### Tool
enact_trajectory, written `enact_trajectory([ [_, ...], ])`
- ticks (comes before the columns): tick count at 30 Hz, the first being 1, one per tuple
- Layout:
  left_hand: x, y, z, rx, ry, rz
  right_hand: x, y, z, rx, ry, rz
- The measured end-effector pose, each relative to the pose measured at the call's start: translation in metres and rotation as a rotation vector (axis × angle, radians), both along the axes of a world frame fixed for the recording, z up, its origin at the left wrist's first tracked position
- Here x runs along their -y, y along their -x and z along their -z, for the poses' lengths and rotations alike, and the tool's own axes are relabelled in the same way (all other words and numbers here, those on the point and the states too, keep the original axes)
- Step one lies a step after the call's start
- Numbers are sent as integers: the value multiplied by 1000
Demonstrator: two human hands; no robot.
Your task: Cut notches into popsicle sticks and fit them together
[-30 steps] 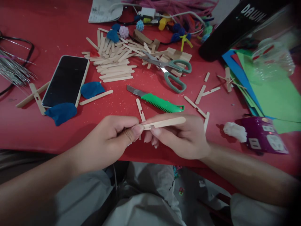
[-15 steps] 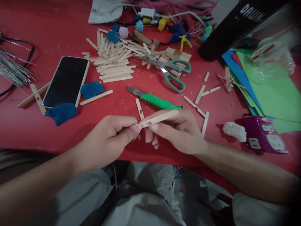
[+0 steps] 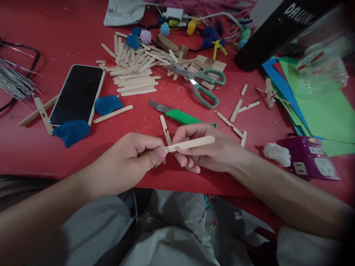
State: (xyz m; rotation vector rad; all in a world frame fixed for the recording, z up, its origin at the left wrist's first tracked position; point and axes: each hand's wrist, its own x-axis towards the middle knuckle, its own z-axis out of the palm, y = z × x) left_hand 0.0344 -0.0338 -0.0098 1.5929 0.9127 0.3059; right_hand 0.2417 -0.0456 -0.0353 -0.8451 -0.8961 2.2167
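Note:
My left hand pinches one end of a wooden craft stick between thumb and bent index finger. A small notch shows in the stick near that grip. My right hand is curled around the stick's middle, thumb against its lower edge, and the rounded end points right. Part of the right thumb is hidden by the stick. Just beyond the hands lies a notched craft stick. Behind it rests a green utility knife with its blade out.
Scissors lie beside a pile of craft sticks. A phone is at left, with blue scraps. Cut stick pieces, coloured paper, a purple box and a black bottle occupy the right.
My right hand's fingers have shifted; the index finger is now bent behind the stick and the thumb has slid off its face. The stick's free end has moved slightly right and down.

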Motion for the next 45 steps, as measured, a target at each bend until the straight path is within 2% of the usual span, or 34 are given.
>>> enact_trajectory([
  [5, -1, -2, 1, -3, -44, 26, -4, -8, 1, -56, 108, -177],
  [8, 0, -5, 1, -3, -59, 19, -4, -10, 1, -28, 111, -208],
  [13, -1, -5, 1, -2, -29, 7, -2, -8, -3, -8, 83, -190],
  [19, -7, 2, 3, 54, 220, 18, 0, -3, -1, -58, -114, -103],
  [22, -8, 4, 2, 34, 205, 35, 0, -5, 0, -46, -144, -91],
  [24, -8, 4, 1, 25, 118, 44, 0, -7, -2, 2, -169, -68],
  [26, -7, 4, 0, -8, -48, 46, -1, -11, -5, 54, -201, -67],
  [29, -5, 8, 4, -123, -450, 45, -2, -14, -9, 109, -260, -67],
  [32, -3, 13, 11, -213, -855, 68, -1, -11, -11, 217, -348, 31],
  [34, -3, 15, 13, -239, -932, 66, 2, -7, -12, 315, -433, 110],
  [35, -3, 15, 13, -242, -902, 62, 4, -5, -13, 354, -478, 141],
  [38, -3, 14, 8, -215, -680, 50, 9, -1, -13, 425, -577, 214],
  [45, -2, 10, -1, -57, -326, -64, 14, 1, -14, 475, -642, 235],
])
